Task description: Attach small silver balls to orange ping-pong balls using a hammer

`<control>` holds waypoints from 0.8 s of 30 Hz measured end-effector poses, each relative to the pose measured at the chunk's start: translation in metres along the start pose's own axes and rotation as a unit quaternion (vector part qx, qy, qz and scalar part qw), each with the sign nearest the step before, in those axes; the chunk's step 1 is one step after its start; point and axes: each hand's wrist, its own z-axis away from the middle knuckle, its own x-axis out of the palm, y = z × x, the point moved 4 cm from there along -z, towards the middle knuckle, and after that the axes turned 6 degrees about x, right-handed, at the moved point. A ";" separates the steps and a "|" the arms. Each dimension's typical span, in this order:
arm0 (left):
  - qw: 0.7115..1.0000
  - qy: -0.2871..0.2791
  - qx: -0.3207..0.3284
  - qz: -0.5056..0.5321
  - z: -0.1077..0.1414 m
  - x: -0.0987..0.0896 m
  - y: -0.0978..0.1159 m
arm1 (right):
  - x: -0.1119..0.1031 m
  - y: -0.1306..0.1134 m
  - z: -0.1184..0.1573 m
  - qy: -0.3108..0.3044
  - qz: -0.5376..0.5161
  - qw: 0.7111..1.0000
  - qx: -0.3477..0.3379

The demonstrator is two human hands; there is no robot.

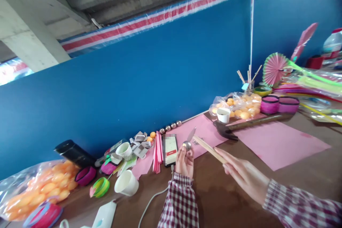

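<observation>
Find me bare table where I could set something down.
Brown tabletop lies bare between your left sleeve and right sleeve. Beyond your right hand, the pink sheet on the near side of the hammer is bare too. It's crowded from the bag of orange balls at far left to the phone, and at far right around the paper fan.

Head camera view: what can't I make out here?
All in the head view:
Phone: screen partly pixelated, lettering too small.
Shiny ball: underside hidden by the left hand.
Small bits on the pink paper: too small to identify.
Bottle: cut off by the right edge.
White item: cut off by the bottom edge.
</observation>
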 end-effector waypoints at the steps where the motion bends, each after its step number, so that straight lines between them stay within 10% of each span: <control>1: 1.000 -0.001 -0.003 -0.004 0.000 0.000 0.000 | 0.000 0.001 0.000 -0.004 -0.002 1.000 0.005; 24: 1.000 -0.020 -0.012 -0.009 0.000 0.002 0.002 | 0.003 0.002 0.004 -0.013 0.037 0.999 -0.019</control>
